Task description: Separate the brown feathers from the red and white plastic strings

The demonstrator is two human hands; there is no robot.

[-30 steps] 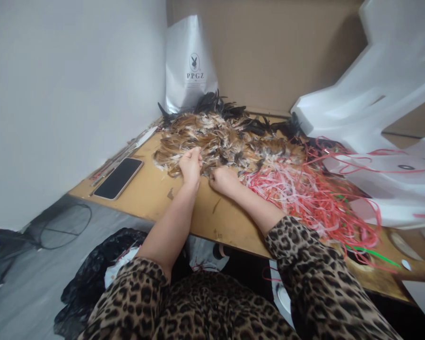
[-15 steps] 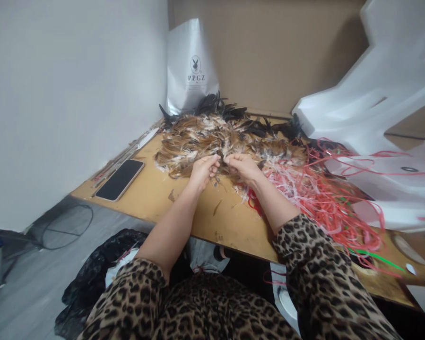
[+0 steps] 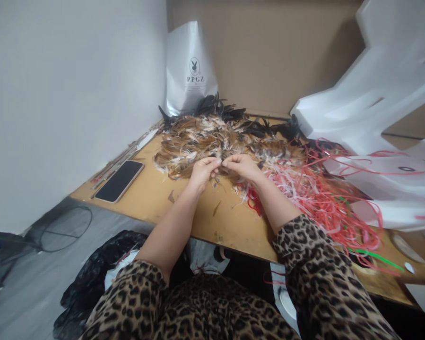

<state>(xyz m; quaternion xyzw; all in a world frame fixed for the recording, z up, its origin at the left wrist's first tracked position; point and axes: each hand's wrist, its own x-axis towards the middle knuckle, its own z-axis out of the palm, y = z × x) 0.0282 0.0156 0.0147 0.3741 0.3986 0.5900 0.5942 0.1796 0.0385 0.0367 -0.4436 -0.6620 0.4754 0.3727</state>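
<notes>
My left hand (image 3: 204,172) and my right hand (image 3: 244,167) meet fingertip to fingertip at the front edge of a heap of brown and white feathers (image 3: 189,141). Both are closed in a pinch. Whatever sits between the fingers is too small to make out. Dark bits of feather hang just below the left fingers. Black feathers (image 3: 221,108) line the back of the heap. Beside my right forearm lies a tangle of red and pink strips (image 3: 322,203), with a few green ones among them.
A phone (image 3: 119,181) lies on the table (image 3: 198,222) at left, near thin sticks along the wall. At the back stands a silver bag (image 3: 191,71). White foam-like pieces (image 3: 343,108) rise at right. A black plastic bag (image 3: 95,269) rests on the floor.
My fingertips have come closer together, the right hand shifting slightly left and the left fingertips a little lower. The view has moved very slightly; the feathers and strips lie as before.
</notes>
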